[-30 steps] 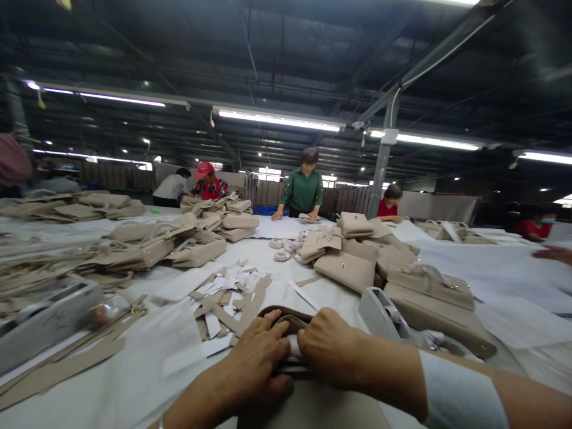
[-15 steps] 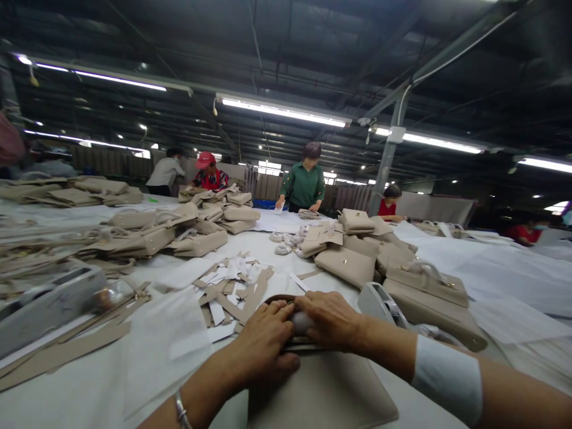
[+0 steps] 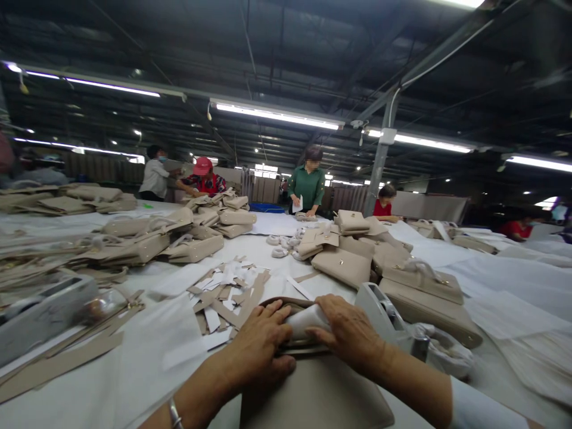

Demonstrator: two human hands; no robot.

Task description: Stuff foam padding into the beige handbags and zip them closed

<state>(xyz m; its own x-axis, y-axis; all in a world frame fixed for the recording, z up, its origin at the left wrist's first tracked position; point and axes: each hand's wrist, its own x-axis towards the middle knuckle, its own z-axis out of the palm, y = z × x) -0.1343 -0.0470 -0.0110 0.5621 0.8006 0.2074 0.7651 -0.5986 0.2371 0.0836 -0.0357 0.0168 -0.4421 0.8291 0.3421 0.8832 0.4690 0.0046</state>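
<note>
A beige handbag (image 3: 317,396) lies in front of me with its mouth turned away. My left hand (image 3: 263,339) grips the left part of its opening, fingers bent over the edge and thumb on the near side. In the opening sits a smooth white padded piece (image 3: 307,322); whether it is stuffing or a wrapped handle I cannot tell. My right hand (image 3: 351,330) holds the right end of this piece, with the thumb in front and the fingers behind. The bag's inside is mostly hidden by both hands.
Scraps of beige and white strips (image 3: 227,298) lie beyond the bag. Grey tape dispensers stand left (image 3: 49,310) and right (image 3: 384,313). Piled handbags (image 3: 344,265) sit at right, with more handbags (image 3: 147,238) at left. A co-worker in green (image 3: 307,185) stands across the table.
My right hand has shifted right, away from my left hand, and more of the white piece shows between them. The left hand stays on the bag. The co-worker in green has lifted a white sheet.
</note>
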